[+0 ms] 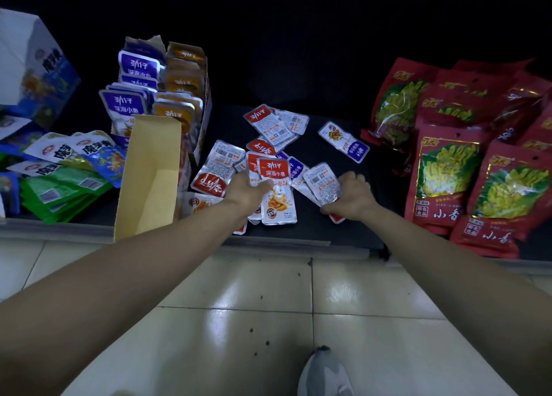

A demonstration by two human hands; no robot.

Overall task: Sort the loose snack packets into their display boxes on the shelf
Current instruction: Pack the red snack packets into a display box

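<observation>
Here, arms outstretched; left hand (246, 188) grips red packets (276, 186) right of thumb; right hand (354, 197) clutches silver-backed packets (322, 183) at its left.

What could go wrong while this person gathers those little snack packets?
The left hand grips a loose fan of red packets near the shelf edge; one might slip to the floor. The right hand holds a silver-backed packet, and loose packets also lie face down with purple ones mixed in, so flavours could get missorted.
</observation>
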